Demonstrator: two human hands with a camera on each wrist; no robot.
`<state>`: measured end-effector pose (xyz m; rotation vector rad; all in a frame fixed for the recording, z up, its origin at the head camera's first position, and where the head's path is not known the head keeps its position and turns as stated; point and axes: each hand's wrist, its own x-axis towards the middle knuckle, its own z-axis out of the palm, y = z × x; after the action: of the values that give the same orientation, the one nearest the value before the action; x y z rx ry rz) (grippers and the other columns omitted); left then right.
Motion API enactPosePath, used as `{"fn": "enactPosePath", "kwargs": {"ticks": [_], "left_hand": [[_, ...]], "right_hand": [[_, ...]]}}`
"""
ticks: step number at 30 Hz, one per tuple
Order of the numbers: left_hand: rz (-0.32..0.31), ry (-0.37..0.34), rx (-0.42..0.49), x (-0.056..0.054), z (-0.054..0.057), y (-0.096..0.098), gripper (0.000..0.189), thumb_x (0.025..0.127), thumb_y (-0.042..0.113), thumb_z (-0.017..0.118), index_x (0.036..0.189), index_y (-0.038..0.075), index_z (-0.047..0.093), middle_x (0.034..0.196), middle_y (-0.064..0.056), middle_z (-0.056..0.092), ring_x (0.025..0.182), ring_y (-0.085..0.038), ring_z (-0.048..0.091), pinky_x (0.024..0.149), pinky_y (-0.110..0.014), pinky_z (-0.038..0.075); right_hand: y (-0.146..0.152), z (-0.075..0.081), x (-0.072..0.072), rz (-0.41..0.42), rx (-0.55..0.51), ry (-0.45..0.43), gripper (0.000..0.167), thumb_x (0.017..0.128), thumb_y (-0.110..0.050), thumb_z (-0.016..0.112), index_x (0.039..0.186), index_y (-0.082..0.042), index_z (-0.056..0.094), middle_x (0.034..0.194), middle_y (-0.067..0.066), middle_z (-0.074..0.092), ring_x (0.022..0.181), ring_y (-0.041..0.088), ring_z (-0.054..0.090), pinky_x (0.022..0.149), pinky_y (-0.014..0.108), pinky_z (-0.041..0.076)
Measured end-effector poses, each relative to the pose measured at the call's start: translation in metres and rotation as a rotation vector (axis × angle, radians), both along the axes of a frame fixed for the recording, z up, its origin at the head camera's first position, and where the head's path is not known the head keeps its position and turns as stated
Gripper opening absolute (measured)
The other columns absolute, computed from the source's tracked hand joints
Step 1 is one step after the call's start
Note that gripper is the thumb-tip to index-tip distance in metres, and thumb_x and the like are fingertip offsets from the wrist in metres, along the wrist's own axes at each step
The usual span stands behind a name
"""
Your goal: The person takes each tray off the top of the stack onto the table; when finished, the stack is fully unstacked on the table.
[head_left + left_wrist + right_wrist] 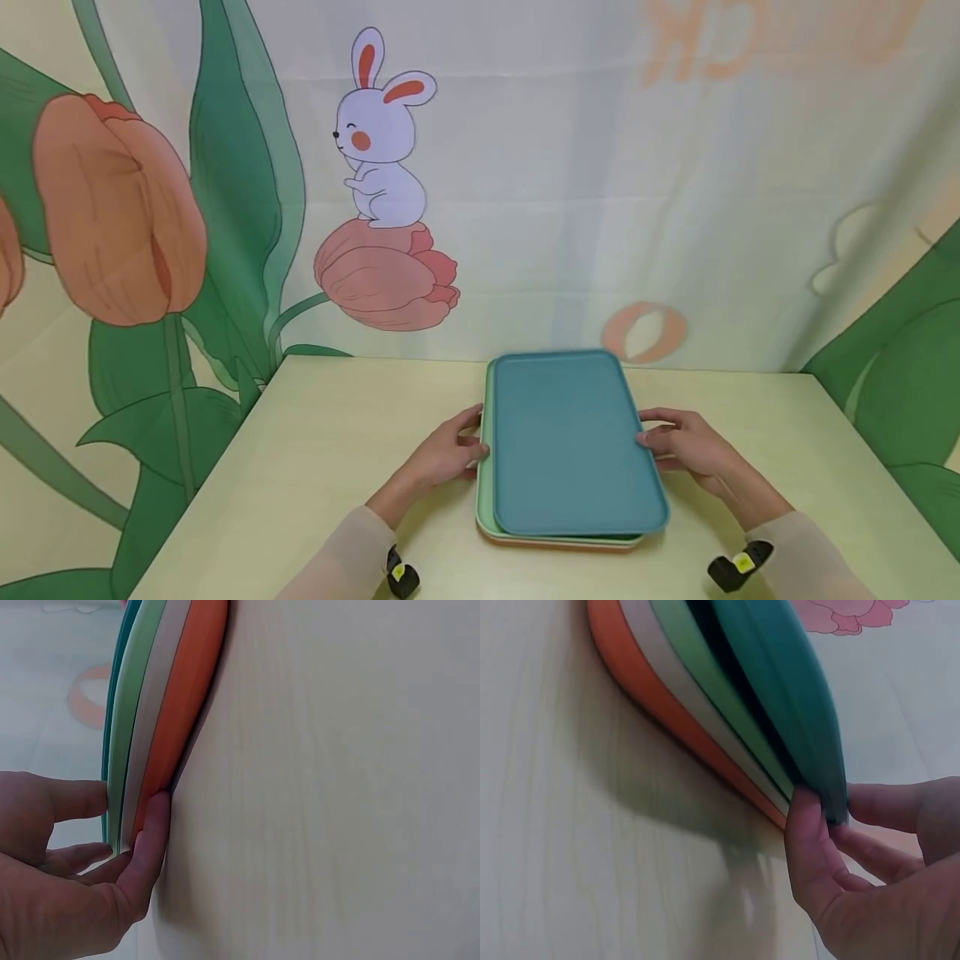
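Note:
A blue-green rectangular tray (pixel 573 442) tops a stack, shifted to the right. Below it come a light green tray (pixel 129 712), a whitish tray (pixel 156 682) and an orange tray (pixel 187 682), their rims close together. With thumb and fingers my right hand (pixel 690 446) pinches the right edge of the blue-green tray. A dark gap in the right wrist view shows that edge raised off the green tray. On the other side, my left hand (pixel 446 450) grips the stack's left edge, thumb against the green rim and a finger beside the orange tray. The trays' undersides are hidden.
The stack stands on a pale wood-look table (pixel 315 467), near its middle. Behind hangs a curtain (pixel 525 167) printed with tulips, leaves and a white rabbit. A black device with a yellow mark (pixel 741 563) sits on each sleeved wrist.

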<state>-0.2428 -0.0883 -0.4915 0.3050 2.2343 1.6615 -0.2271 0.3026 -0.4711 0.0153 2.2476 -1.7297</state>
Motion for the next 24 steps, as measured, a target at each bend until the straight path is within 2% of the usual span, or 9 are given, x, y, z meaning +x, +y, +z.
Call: {"fn": "enactPosePath", "kwargs": {"ticks": [6,12,21,24], "left_hand": [[0.003,-0.006,-0.009,-0.001,-0.001,-0.004,0.073,0.103,0.005,0.065,0.167,0.005,0.03,0.163,-0.023,0.041,0.129,-0.035,0.058,0.083,-0.045,0.064],[-0.011,-0.013,0.012,-0.002,-0.002,-0.003,0.073,0.103,0.003,0.065,0.167,0.005,0.03,0.163,-0.023,0.039,0.128,-0.035,0.058,0.084,-0.045,0.064],[-0.002,-0.025,0.015,-0.002,-0.001,-0.004,0.072,0.104,0.004,0.065,0.167,0.007,0.03,0.165,-0.019,0.039,0.128,-0.033,0.057,0.085,-0.043,0.064],[-0.004,-0.024,0.024,-0.002,-0.002,-0.003,0.072,0.104,0.004,0.065,0.167,0.008,0.031,0.165,-0.019,0.039,0.127,-0.033,0.057,0.085,-0.043,0.064]], "right_hand": [[-0.003,0.005,-0.003,-0.04,0.005,0.018,0.058,0.105,-0.01,0.063,0.154,0.012,0.04,0.112,0.016,0.071,0.095,0.024,0.072,0.084,0.04,0.063],[0.011,0.008,-0.002,-0.059,0.025,0.026,0.057,0.107,-0.012,0.062,0.154,0.012,0.04,0.108,0.012,0.072,0.094,0.022,0.072,0.083,0.036,0.062],[0.064,0.017,0.008,-0.085,-0.01,0.04,0.063,0.108,-0.019,0.064,0.156,0.011,0.038,0.105,0.001,0.074,0.095,0.015,0.071,0.087,0.031,0.06],[0.091,0.018,0.015,-0.112,-0.033,0.031,0.05,0.108,-0.02,0.065,0.152,-0.002,0.05,0.103,-0.001,0.074,0.095,0.013,0.071,0.086,0.029,0.06]]}}
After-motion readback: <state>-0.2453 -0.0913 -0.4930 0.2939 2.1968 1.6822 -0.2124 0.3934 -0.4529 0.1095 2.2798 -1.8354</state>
